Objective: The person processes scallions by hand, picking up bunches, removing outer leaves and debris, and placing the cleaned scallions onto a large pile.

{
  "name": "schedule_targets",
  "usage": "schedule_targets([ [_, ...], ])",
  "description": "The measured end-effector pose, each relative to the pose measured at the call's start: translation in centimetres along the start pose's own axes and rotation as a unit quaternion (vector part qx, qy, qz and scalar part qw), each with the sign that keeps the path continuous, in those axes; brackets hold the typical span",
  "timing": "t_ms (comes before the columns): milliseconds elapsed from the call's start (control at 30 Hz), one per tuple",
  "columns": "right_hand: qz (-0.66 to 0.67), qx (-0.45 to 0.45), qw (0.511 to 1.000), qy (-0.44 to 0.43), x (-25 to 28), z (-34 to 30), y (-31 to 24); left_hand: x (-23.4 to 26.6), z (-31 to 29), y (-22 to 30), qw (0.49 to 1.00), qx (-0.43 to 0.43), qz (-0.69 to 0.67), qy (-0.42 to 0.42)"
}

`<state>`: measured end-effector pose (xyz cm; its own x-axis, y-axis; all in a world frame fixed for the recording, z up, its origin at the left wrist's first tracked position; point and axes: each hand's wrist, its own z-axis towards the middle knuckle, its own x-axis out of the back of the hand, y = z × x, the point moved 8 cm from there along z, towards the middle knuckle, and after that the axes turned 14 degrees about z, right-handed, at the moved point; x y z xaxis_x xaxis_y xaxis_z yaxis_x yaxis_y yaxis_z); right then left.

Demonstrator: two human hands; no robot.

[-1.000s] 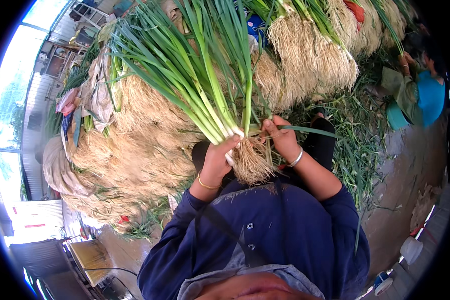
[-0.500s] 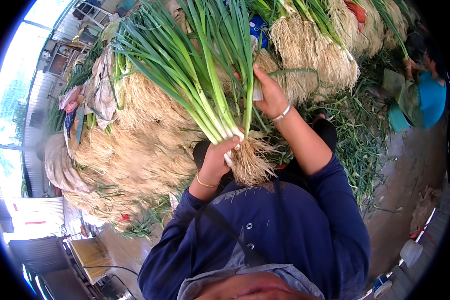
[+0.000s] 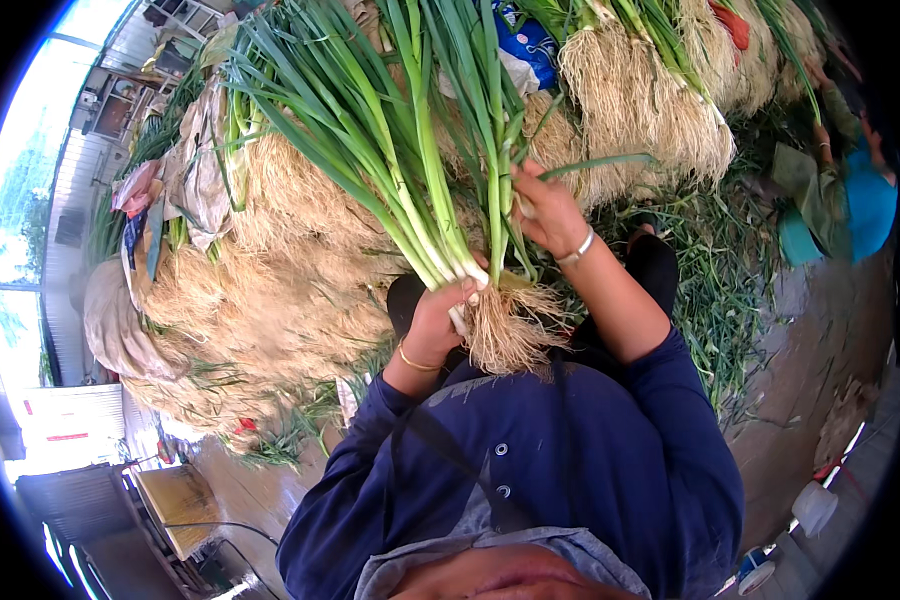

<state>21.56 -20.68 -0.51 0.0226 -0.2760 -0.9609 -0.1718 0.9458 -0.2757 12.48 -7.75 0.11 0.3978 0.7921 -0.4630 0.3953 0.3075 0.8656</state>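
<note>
I'm clamping the green onions by their white bases in my left hand, roots hanging just right of it. Right hand is curling at the outer leaves; can't tell if pinching. Probably behaving light, bendy, tear-prone; firmer bases suiting grip.

Blue bag, beyond the leaf tops: white print is carried on its surface, but it is too small and blurred to be read.
White panel, far left: short red marks are borne on it; whether they are lettering cannot be told.
Dark blue top: a pale patch is seen across the front; print or dirt cannot be distinguished.
Legible words or numbers: none can be made out.
</note>
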Motion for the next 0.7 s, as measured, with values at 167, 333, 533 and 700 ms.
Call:
schedule_targets([
  [167, -0.411, -0.069, 0.909, 0.009, 10.5, -5.7, 3.8, 0.9, 0.1, -0.2, 1.0, -0.011, -0.006, -0.016],
  [333, -0.859, -0.21, 0.46, -0.083, 22.7, -10.8, 4.9, 0.8, 0.3, 0.9, 0.999, -0.037, 0.028, 0.006],
  [533, -0.408, -0.073, 0.91, 0.009, 1.0, -4.0, -2.7, -0.1, 0.0, 0.9, 0.999, -0.01, 0.03, -0.009],
  [700, -0.515, 0.161, 0.841, 0.045, -1.9, 0.9, -6.2, 0.1, -0.4, 0.9, 0.999, 0.007, 0.025, 0.036],
])
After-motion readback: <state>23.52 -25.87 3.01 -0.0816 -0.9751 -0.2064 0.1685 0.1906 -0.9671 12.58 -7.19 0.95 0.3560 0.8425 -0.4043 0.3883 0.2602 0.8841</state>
